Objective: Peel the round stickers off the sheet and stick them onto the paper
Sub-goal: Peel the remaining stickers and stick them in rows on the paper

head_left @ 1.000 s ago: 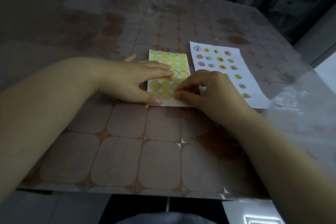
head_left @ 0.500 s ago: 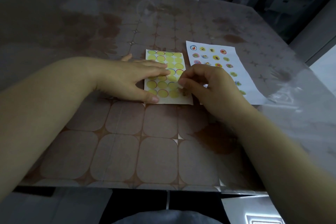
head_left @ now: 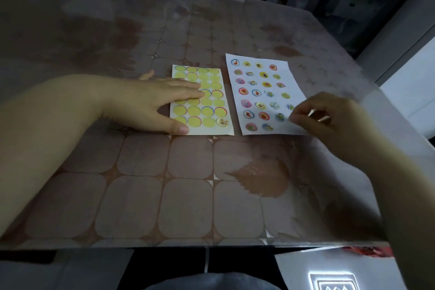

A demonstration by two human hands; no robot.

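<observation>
The sticker sheet (head_left: 202, 131) lies flat mid-table; nearly all its circles are bare yellow backing, and one pictured round sticker (head_left: 222, 122) remains at its lower right corner. My left hand (head_left: 155, 101) rests flat on the sheet's left half, fingers straight, pressing it down. To the right lies the white paper (head_left: 279, 129), carrying several rows of stuck round stickers. My right hand (head_left: 329, 120) hovers at the paper's lower right edge, thumb and forefinger pinched together on a small sticker that the fingertips mostly hide.
The table (head_left: 188, 195) has a brown tile-patterned top under a clear glossy cover. Its near edge runs across the bottom of the view. A white sheet with a printed mark (head_left: 334, 273) lies below that edge at the lower right.
My right hand left the sticker sheet's lower part and moved right to the paper's lower right edge, fingers still pinched. My left hand stayed flat on the sheet.
</observation>
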